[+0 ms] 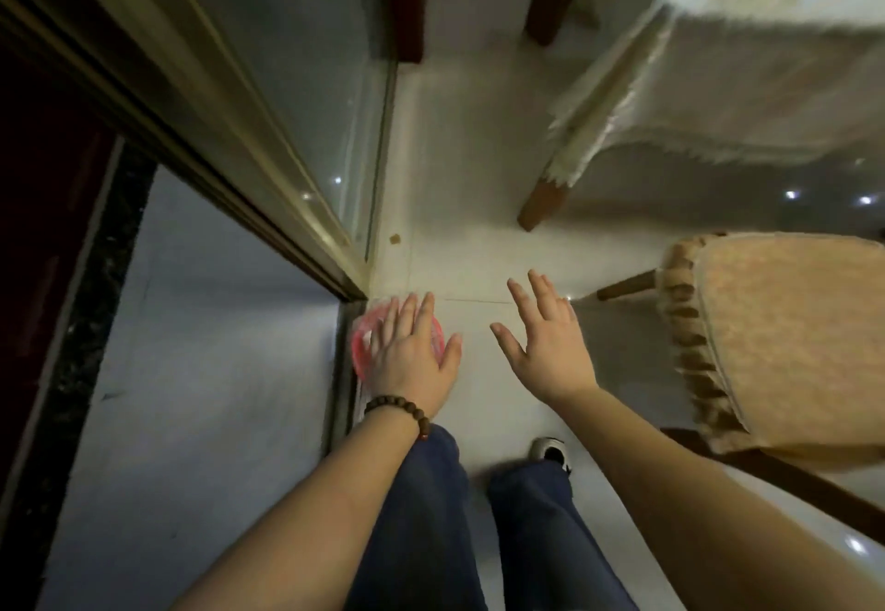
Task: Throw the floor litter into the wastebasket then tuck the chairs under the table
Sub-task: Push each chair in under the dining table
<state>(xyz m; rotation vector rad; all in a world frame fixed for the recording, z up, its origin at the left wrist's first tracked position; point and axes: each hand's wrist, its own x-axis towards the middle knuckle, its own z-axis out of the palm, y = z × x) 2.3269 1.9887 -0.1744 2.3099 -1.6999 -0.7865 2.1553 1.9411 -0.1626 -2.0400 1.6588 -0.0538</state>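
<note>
My left hand (412, 352), with a bead bracelet on the wrist, is spread flat with straight fingers over a pink translucent round object (359, 347) on the floor by the door track. The hand hides most of the object, and contact is unclear. My right hand (546, 337) hovers open beside it, fingers spread, holding nothing. A small brown scrap of litter (395, 239) lies on the pale tiles just beyond, near the glass. A chair with a white furry cover (718, 83) stands at the upper right. A tan cushioned chair (776, 347) stands at the right.
A sliding glass door in a brass-coloured frame (287, 208) runs diagonally along the left. Two dark wooden legs (407, 2) stand at the top. My legs and a shoe (550, 452) are below the hands. Glossy tile floor lies between door and chairs.
</note>
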